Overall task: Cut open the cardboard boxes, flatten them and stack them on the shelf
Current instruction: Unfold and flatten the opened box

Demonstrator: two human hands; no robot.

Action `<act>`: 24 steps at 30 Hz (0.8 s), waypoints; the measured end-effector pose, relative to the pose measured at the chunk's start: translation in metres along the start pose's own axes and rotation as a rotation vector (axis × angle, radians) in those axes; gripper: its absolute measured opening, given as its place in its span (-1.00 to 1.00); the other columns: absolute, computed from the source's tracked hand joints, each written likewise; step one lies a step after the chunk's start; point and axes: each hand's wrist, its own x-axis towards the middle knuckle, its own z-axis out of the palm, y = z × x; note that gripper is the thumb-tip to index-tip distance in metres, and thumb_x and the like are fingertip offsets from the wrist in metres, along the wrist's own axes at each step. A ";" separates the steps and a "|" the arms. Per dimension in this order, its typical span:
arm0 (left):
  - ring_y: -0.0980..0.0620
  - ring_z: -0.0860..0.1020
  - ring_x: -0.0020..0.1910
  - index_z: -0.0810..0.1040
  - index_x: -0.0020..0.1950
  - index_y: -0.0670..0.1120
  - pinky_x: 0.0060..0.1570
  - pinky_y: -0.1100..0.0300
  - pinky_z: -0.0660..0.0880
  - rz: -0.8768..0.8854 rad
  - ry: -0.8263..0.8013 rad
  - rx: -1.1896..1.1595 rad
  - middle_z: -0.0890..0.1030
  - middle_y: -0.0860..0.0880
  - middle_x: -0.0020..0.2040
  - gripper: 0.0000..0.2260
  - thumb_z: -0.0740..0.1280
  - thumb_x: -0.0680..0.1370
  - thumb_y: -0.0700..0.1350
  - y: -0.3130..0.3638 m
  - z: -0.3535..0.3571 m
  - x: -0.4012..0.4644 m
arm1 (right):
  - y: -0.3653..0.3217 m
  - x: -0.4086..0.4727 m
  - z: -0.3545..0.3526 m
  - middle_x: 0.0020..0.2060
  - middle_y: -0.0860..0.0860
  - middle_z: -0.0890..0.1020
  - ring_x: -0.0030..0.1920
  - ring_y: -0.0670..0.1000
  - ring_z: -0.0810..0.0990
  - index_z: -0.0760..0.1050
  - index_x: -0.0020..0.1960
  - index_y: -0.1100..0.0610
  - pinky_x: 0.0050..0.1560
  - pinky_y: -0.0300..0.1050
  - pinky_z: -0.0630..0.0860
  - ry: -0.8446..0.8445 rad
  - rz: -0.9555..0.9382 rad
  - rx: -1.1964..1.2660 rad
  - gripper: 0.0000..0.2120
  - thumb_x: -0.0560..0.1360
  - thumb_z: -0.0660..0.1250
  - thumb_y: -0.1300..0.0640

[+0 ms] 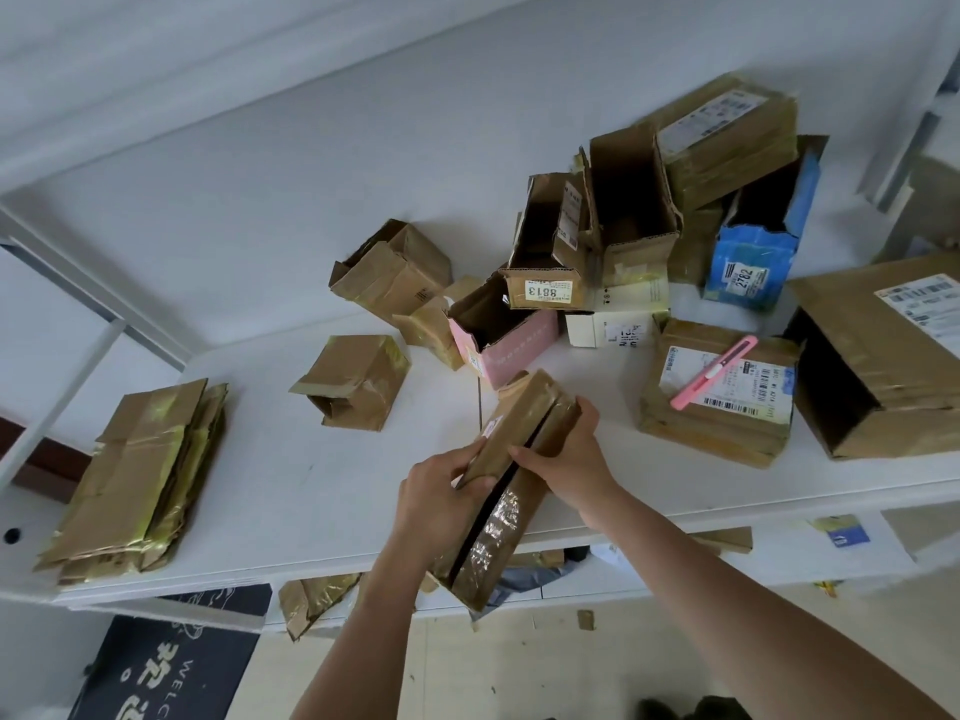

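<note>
Risk: taped brown box point(511, 475) w/ slit seam is hanging half off the white shelf point(311, 491) edge; tape could be resisting, so it may slip or tear unevenly. Left hand point(441, 504) is curling round the near flap, right hand point(569, 454) gripping the far side, both pulling apart. Pink cutter point(711, 372) is lying beyond the right hand.

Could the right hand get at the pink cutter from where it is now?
Probably yes, once it lets go. The right hand grips the slit box; the pink cutter lies exposed atop a labelled box just to its right, with nothing between.
</note>
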 end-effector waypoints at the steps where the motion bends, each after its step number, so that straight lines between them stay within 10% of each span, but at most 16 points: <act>1: 0.18 0.56 0.13 0.51 0.32 0.31 0.01 0.23 0.37 0.001 -0.003 -0.010 0.65 0.27 0.12 -0.63 0.40 0.54 0.04 -0.001 0.000 0.002 | 0.000 0.000 -0.001 0.23 0.03 0.44 0.25 0.06 0.47 -0.07 0.50 0.05 0.23 0.00 0.52 -0.007 0.010 0.007 -0.04 0.39 0.56 0.20; 11: 0.00 0.58 0.10 0.60 0.27 0.15 0.18 0.03 0.47 -0.101 -0.005 -0.187 0.67 0.12 0.02 -0.72 0.37 0.59 -0.11 -0.022 -0.012 0.021 | -0.004 -0.001 -0.038 0.24 0.07 0.49 0.19 0.07 0.59 0.30 0.24 -0.19 -0.04 -0.13 0.64 -0.284 0.077 0.161 -0.39 0.44 0.48 0.33; 17: 0.08 0.54 -0.02 0.39 0.39 0.30 0.08 0.01 0.51 -0.042 0.021 -0.030 0.59 0.23 -0.03 -0.67 0.26 0.64 0.04 -0.026 -0.006 0.017 | 0.006 -0.005 -0.028 0.32 0.05 0.26 0.30 0.04 0.36 0.03 0.58 0.01 0.33 -0.06 0.37 0.032 -0.162 -0.342 0.06 0.30 0.62 0.20; 24: 0.08 0.45 0.02 0.05 0.44 0.43 -0.02 0.13 0.40 -0.039 -0.012 0.079 0.43 0.23 0.10 -0.32 0.39 0.46 0.29 -0.020 -0.007 0.011 | -0.020 0.016 -0.021 0.35 0.07 0.37 0.36 0.04 0.37 0.41 0.45 0.15 0.30 -0.27 0.24 -0.118 -0.356 -0.696 -0.26 0.32 0.59 0.20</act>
